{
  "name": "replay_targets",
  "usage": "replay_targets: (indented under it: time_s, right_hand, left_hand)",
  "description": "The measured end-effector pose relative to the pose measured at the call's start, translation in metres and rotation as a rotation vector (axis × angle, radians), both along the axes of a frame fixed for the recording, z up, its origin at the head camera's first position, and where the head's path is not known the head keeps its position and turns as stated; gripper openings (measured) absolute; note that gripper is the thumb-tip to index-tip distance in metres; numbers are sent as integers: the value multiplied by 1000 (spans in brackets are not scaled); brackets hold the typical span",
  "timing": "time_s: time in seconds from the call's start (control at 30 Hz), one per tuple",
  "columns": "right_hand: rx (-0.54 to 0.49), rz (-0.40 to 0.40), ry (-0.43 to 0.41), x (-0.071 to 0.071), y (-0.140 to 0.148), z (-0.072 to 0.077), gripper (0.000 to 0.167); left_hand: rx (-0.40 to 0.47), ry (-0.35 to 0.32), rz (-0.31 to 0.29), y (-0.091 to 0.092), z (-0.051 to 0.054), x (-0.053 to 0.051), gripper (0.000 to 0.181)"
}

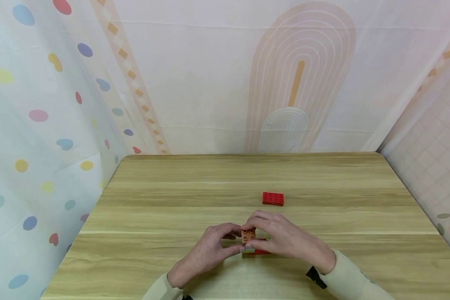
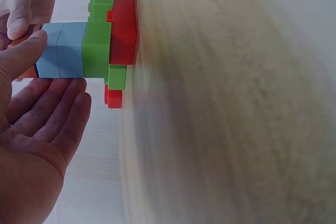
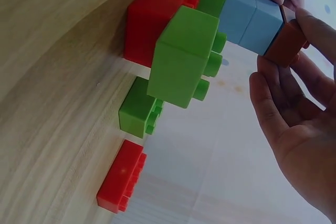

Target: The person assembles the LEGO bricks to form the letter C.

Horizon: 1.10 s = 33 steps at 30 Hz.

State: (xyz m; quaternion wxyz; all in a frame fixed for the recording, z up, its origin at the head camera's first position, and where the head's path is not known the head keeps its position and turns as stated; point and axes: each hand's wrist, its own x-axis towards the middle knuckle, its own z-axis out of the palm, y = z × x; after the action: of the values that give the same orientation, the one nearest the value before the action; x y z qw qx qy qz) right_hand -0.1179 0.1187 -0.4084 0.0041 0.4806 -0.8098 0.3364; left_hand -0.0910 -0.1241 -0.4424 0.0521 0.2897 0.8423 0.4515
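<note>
An orange brick point(image 1: 248, 236) tops a small tower of interlocking toy bricks, and my right hand point(image 1: 285, 235) pinches it between thumb and fingers. Two light-blue bricks point(image 2: 60, 50) sit below it. My left hand point(image 1: 211, 246) holds the tower's upper part, thumb on one side and fingers on the other. Beneath the blue bricks is a green brick point(image 2: 98, 50), set on a red brick point(image 2: 124, 31) lying on the table. A second green brick point(image 3: 184, 56) stands on the same red brick, beside the tower.
A separate red brick point(image 1: 273, 198) lies on the wooden table point(image 1: 172, 191) beyond my hands. In the right wrist view another green brick point(image 3: 139, 107) is between it and the tower. A patterned curtain point(image 1: 202, 83) hangs behind the table and along its sides.
</note>
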Motion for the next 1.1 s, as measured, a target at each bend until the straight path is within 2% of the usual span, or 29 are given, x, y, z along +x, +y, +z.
replay_targets:
  time_s: [0.37, 0.57, 0.8, 0.93, 1.1]
  right_hand:
    - [1, -1, 17, 0, 0, -1, 23]
    - [20, -13, -23, 1, -1, 1, 24]
    - [38, -43, -73, 2, -2, 3, 26]
    - [83, -67, -52, 4, -2, 5, 33]
    - [160, -110, -62, 9, 0, 10, 53]
  left_hand:
    - [10, -11, -18, -1, 0, -1, 27]
    - [12, 9, -20, -1, 0, -2, 27]
    - [6, -1, -14, -1, 0, -2, 26]
    - [3, 18, -8, -1, -1, -1, 26]
    - [13, 28, -11, -1, -2, -1, 28]
